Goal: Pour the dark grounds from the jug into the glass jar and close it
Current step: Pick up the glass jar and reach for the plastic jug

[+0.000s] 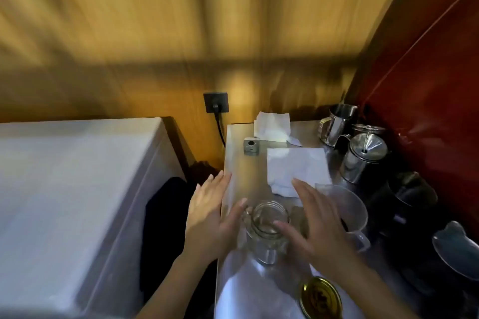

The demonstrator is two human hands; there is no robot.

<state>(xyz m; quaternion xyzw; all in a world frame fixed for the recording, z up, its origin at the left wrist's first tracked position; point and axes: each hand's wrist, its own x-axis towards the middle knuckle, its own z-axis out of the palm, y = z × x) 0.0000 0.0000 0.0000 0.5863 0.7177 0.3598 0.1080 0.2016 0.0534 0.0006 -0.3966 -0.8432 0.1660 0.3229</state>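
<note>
- Both hands spread wide and holding nothing: the left hand (pixel 207 217) hovers at the left edge of the steel counter (pixel 241 171), its thumb close to or just touching the rim of the glass jar (pixel 268 230); the right hand (pixel 317 223) hangs to the jar's right, thumb over its near shoulder, fingers fanned across the front of the jug (pixel 347 212); motion blur leaves actual contact uncertain.
- The jar stands upright and open-mouthed between the two palms, near the counter's front; it looks empty, so the pour is judged not yet begun.
- The clear plastic jug sits just right of the jar, dark grounds visible low inside it; that side-by-side placing seems meant to keep the tip short and spill little.
- The gold lid (pixel 321 298) lies flat at the near edge, apart from the jar and within reach of the right hand; it appears parked there for the closing step.
- A white paper towel (pixel 298 166) lies spread just beyond the jar, perhaps to catch stray grounds; a second crumpled one (pixel 272 124) sits farther back beside a small grey cube (pixel 251 146).
- Steel pots (pixel 363 155) crowd the far right; a white appliance (pixel 77 189) fills the left.
- Next, by judgement: one hand steadies the jar, the other lifts the jug.
</note>
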